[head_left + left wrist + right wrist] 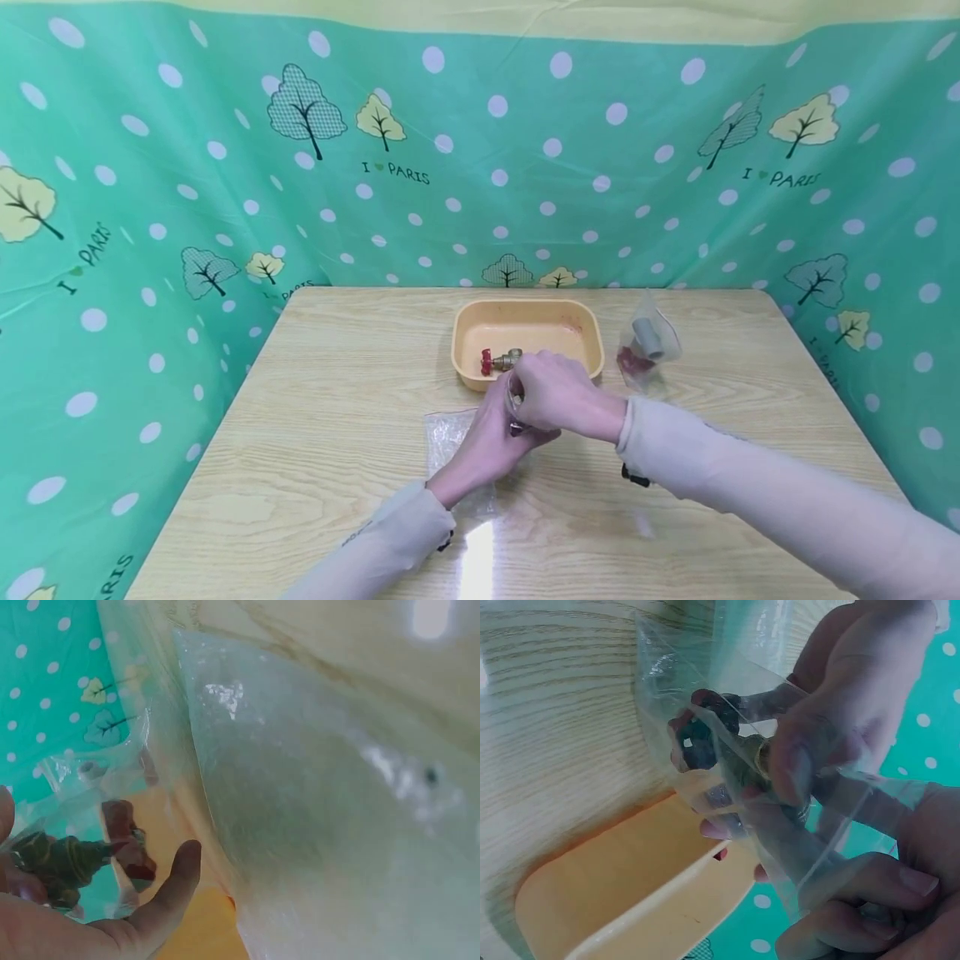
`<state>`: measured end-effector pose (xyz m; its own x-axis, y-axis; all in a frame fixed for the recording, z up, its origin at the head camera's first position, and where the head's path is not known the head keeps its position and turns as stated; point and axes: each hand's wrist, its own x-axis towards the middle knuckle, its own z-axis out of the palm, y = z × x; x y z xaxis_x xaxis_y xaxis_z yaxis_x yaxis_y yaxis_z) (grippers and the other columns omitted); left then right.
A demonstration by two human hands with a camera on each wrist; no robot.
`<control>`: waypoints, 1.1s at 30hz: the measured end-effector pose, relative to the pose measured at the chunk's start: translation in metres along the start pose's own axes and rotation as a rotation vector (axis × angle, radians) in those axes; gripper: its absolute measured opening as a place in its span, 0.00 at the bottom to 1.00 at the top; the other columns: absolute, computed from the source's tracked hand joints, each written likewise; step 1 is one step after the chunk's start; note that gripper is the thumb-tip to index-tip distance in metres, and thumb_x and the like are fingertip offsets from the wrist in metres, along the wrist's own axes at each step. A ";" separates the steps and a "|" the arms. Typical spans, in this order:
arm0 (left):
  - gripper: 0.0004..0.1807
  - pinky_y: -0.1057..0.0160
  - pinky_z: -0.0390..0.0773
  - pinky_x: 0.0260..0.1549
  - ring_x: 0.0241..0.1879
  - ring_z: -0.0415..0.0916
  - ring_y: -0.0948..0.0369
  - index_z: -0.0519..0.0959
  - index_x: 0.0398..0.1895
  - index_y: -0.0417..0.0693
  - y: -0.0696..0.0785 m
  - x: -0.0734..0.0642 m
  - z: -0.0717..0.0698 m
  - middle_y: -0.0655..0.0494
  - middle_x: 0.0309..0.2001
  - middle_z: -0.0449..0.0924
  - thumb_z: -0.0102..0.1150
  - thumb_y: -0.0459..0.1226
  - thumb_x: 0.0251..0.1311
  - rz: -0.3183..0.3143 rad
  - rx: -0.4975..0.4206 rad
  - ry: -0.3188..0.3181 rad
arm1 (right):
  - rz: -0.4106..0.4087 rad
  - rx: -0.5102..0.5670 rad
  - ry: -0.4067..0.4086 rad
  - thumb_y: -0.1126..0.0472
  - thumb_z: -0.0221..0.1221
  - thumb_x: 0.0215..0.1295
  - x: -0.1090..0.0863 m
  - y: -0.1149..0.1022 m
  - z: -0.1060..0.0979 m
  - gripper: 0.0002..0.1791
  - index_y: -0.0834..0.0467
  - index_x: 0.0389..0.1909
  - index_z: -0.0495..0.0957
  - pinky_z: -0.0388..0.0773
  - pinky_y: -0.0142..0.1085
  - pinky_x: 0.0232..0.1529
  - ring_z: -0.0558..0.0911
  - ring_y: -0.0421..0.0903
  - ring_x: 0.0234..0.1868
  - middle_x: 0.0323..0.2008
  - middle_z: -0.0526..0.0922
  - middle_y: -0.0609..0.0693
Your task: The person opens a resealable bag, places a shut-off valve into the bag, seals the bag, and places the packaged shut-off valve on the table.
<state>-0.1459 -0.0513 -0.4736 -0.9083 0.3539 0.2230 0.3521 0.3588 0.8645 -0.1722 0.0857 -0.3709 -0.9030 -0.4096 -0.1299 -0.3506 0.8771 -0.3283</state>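
Observation:
Above the front edge of the tan plastic tub, my left hand (491, 437) grips a brass valve (71, 859) with a red handwheel inside a clear plastic bag (682, 682). The thumb lies against the valve body in the right wrist view. My right hand (558, 392) pinches the bag's edge with curled fingers, close beside the left hand. In the head view the hands hide most of this bag and valve. A second brass valve (504, 361) with a red handwheel lies in the tub (525, 307).
Flat clear plastic bags (444, 433) lie on the wooden table (337, 400), partly under my left forearm. Right of the tub stands a clear bag holding a grey pipe piece (647, 337) and a red part (634, 361). A green dotted curtain (480, 200) encloses the table.

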 end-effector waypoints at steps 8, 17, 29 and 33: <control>0.47 0.51 0.71 0.66 0.64 0.69 0.59 0.65 0.77 0.58 -0.001 -0.002 0.001 0.59 0.66 0.73 0.77 0.53 0.55 -0.078 0.056 0.033 | 0.015 0.007 -0.007 0.67 0.65 0.47 0.005 0.002 0.010 0.15 0.50 0.11 0.72 0.72 0.40 0.19 0.73 0.44 0.20 0.14 0.73 0.45; 0.49 0.47 0.71 0.66 0.66 0.69 0.55 0.64 0.79 0.56 -0.002 -0.008 0.001 0.52 0.67 0.72 0.78 0.47 0.55 -0.131 0.096 0.046 | 0.021 0.017 -0.015 0.68 0.66 0.47 0.007 0.003 0.018 0.16 0.51 0.12 0.71 0.71 0.39 0.18 0.72 0.43 0.18 0.14 0.71 0.45; 0.48 0.46 0.70 0.68 0.69 0.67 0.54 0.63 0.79 0.57 -0.005 -0.009 0.003 0.51 0.70 0.70 0.77 0.43 0.55 -0.180 0.107 0.025 | 0.053 0.065 -0.043 0.72 0.67 0.44 0.008 0.002 0.026 0.13 0.53 0.19 0.76 0.75 0.38 0.20 0.76 0.45 0.20 0.18 0.77 0.48; 0.48 0.47 0.70 0.68 0.69 0.67 0.54 0.63 0.79 0.56 -0.005 -0.009 0.002 0.52 0.69 0.71 0.77 0.41 0.54 -0.172 0.109 0.025 | 0.051 0.056 -0.034 0.70 0.69 0.45 0.009 0.003 0.029 0.12 0.53 0.19 0.75 0.75 0.39 0.19 0.76 0.45 0.20 0.19 0.77 0.48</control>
<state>-0.1387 -0.0547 -0.4813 -0.9620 0.2583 0.0884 0.2123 0.5039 0.8372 -0.1739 0.0775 -0.3999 -0.9099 -0.3742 -0.1789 -0.2894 0.8818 -0.3724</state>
